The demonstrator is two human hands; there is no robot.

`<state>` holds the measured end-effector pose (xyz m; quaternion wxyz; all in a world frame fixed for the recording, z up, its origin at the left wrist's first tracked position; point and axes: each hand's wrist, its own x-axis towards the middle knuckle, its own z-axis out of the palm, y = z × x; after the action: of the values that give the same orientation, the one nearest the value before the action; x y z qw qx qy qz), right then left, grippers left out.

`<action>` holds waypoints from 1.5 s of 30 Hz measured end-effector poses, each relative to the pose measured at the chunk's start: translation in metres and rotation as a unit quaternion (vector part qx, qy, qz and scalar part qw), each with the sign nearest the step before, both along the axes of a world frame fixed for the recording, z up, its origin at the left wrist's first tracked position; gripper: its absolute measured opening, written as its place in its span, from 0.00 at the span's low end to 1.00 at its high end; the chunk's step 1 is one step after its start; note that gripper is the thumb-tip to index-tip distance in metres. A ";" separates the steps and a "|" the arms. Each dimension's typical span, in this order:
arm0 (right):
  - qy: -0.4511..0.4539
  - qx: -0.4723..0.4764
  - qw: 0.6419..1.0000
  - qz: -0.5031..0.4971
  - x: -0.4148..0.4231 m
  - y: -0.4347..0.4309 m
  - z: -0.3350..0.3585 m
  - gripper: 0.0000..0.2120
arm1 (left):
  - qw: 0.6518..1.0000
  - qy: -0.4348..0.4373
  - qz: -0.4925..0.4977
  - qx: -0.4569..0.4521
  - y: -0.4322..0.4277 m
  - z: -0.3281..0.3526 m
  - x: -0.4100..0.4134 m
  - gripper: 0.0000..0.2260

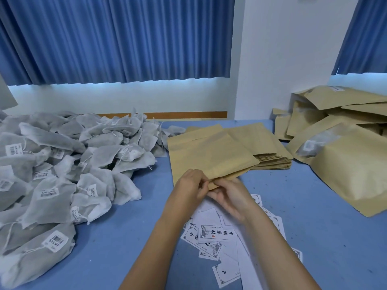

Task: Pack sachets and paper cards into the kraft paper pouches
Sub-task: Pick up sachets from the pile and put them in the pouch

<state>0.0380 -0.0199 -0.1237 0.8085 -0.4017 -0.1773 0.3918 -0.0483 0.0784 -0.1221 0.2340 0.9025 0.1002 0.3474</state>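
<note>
A flat kraft paper pouch (211, 158) lies tilted over the stack of empty pouches (266, 151) in the middle of the blue table. My left hand (189, 185) and my right hand (230, 197) both pinch its near edge, fingers curled at the pouch's mouth. A big heap of grey-white mesh sachets (62, 164) with barcode tags fills the left side. White paper cards (215, 237) with black print lie scattered under my forearms.
Filled kraft pouches (345, 155) are piled at the right, some showing sachets through a clear window. Blue curtains and a white wall stand behind the blue table (314, 227). Bare table surface shows between the sachet heap and the cards.
</note>
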 end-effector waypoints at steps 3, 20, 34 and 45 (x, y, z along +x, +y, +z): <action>-0.056 -0.036 0.997 -0.035 -0.006 0.004 0.001 0.16 | 0.999 0.018 0.019 0.022 -0.002 -0.002 0.007 0.06; -0.203 -0.194 0.943 -0.177 -0.004 -0.002 0.004 0.04 | 0.995 -0.014 0.095 0.030 -0.017 0.003 -0.002 0.10; -0.141 -0.177 0.940 -0.255 0.003 -0.014 0.007 0.15 | 0.972 -0.141 0.126 0.140 -0.022 0.015 -0.006 0.32; 0.017 -0.140 0.953 -0.269 0.019 -0.020 0.011 0.11 | 0.986 0.058 0.154 -0.036 0.065 0.025 -0.037 0.29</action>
<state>0.0565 -0.0402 -0.1129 0.8227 -0.5368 0.0076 0.1872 -0.0853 0.1434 -0.0975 0.2043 0.8859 0.2641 0.3221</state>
